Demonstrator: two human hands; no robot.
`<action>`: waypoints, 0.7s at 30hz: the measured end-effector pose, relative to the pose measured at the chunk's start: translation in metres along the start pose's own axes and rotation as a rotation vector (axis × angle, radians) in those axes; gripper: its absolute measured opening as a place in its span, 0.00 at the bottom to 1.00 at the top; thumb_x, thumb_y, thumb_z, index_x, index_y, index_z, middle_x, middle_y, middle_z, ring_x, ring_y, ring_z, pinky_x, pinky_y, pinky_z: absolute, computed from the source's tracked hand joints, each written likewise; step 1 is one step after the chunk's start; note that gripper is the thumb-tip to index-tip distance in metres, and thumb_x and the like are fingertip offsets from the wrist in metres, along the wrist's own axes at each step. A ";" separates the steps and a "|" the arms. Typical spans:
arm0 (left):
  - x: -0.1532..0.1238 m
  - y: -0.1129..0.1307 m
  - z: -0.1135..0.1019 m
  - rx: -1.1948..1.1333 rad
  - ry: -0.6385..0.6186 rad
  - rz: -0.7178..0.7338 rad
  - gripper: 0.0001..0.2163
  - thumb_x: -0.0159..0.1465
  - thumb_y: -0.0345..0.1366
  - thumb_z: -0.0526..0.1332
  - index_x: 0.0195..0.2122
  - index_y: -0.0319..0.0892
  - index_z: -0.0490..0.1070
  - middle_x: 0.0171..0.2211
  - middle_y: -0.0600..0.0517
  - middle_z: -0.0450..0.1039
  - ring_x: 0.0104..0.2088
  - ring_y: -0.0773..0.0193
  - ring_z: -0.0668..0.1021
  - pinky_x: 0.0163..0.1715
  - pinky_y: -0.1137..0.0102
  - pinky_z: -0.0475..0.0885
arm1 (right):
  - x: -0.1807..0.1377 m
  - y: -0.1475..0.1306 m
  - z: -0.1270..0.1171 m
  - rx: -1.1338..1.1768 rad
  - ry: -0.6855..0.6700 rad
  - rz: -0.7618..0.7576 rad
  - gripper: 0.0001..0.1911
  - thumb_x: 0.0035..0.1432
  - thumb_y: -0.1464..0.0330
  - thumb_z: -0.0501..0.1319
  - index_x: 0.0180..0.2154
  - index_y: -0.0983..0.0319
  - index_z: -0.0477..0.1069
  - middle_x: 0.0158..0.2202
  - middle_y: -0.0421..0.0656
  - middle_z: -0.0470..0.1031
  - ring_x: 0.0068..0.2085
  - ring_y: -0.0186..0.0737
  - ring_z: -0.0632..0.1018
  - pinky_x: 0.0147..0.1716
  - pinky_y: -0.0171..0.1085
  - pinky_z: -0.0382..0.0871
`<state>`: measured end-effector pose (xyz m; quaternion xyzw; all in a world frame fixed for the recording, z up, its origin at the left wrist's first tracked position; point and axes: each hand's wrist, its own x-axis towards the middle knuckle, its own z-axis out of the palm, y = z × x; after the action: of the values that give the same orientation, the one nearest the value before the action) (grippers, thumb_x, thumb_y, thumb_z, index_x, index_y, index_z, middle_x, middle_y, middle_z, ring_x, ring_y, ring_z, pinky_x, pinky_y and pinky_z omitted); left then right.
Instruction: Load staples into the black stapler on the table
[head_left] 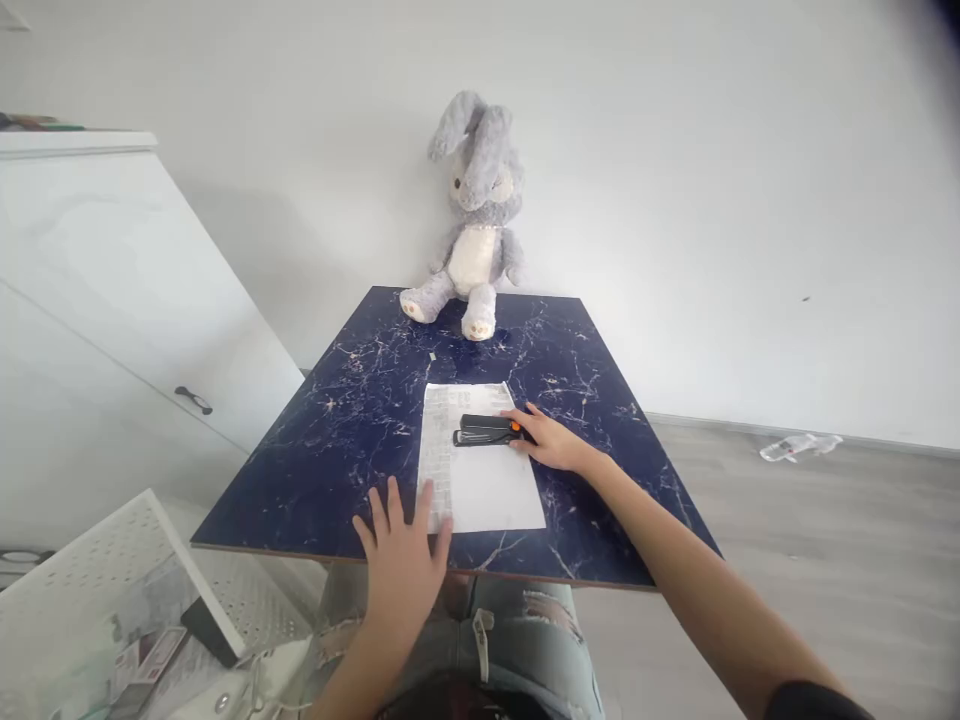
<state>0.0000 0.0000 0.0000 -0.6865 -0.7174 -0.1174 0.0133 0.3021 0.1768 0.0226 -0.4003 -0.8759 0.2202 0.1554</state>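
dark blue tabletop (345, 400) with pale veining runs out to a white wall (675, 200), and a plush rabbit (472, 255) sits at its far edge, well beyond all the fingers. a sheet of paper (495, 495) lies flat nearer in, faint print down its left part. the black stapler (484, 424) rests on that sheet, its slim end pointing left, away from the right hand (559, 443). the right fingers grasp its other end, thumb on the near side and forefinger on the far side, with an orange patch just beside their tips. the left hand (405, 560) holds nothing; its fingers spread loose and flat, forefinger and thumb over the paper's near left corner, the others on the tabletop just left of it. the stapler is likely stiff and fairly light, with a smooth casing that could slip a little under dry fingertips; the thick end, where the right fingers already sit, seems the surest hold. the paper should be limp, easily creased and quick to slide, so flat fingers near an edge probably suit it better than a pinch.
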 end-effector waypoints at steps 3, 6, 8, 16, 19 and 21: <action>0.005 0.013 0.000 -0.056 -0.001 0.032 0.23 0.74 0.47 0.60 0.68 0.49 0.74 0.73 0.33 0.61 0.74 0.21 0.58 0.63 0.23 0.57 | -0.016 0.007 -0.009 0.040 0.018 -0.004 0.28 0.72 0.61 0.61 0.70 0.54 0.62 0.63 0.47 0.77 0.60 0.53 0.81 0.76 0.66 0.46; 0.036 0.010 -0.009 -0.141 0.064 0.096 0.17 0.72 0.49 0.61 0.53 0.48 0.82 0.67 0.34 0.69 0.69 0.25 0.67 0.61 0.29 0.65 | -0.009 0.001 -0.013 0.013 0.075 -0.016 0.28 0.68 0.56 0.66 0.64 0.57 0.68 0.57 0.49 0.80 0.55 0.55 0.81 0.71 0.65 0.57; 0.075 0.010 -0.018 -0.221 0.136 0.166 0.14 0.74 0.45 0.58 0.46 0.46 0.82 0.60 0.36 0.75 0.61 0.34 0.76 0.59 0.41 0.73 | 0.008 -0.005 -0.017 -0.019 0.095 -0.042 0.25 0.64 0.57 0.70 0.59 0.59 0.72 0.53 0.50 0.81 0.51 0.54 0.81 0.60 0.55 0.70; 0.262 0.040 0.005 -0.747 0.006 0.382 0.13 0.70 0.29 0.55 0.43 0.43 0.81 0.45 0.46 0.84 0.47 0.55 0.83 0.52 0.61 0.76 | 0.062 -0.008 -0.032 0.032 -0.020 -0.187 0.10 0.62 0.62 0.69 0.38 0.61 0.74 0.34 0.41 0.76 0.33 0.39 0.73 0.35 0.37 0.63; 0.293 0.043 0.033 -0.847 -0.055 0.359 0.15 0.67 0.26 0.52 0.39 0.41 0.81 0.43 0.47 0.84 0.45 0.58 0.83 0.50 0.64 0.76 | 0.065 0.002 -0.017 0.134 0.197 -0.139 0.12 0.66 0.59 0.66 0.41 0.61 0.72 0.37 0.42 0.75 0.35 0.39 0.73 0.36 0.37 0.64; 0.302 0.039 0.045 -0.913 -0.016 0.299 0.16 0.65 0.24 0.51 0.38 0.41 0.80 0.41 0.47 0.84 0.42 0.60 0.83 0.45 0.66 0.77 | 0.067 0.010 -0.006 0.170 0.285 -0.119 0.14 0.67 0.56 0.65 0.41 0.61 0.72 0.37 0.42 0.74 0.35 0.40 0.73 0.37 0.38 0.65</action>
<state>0.0280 0.3057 0.0166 -0.7188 -0.4861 -0.4118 -0.2783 0.2692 0.2358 0.0290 -0.3604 -0.8454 0.2250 0.3238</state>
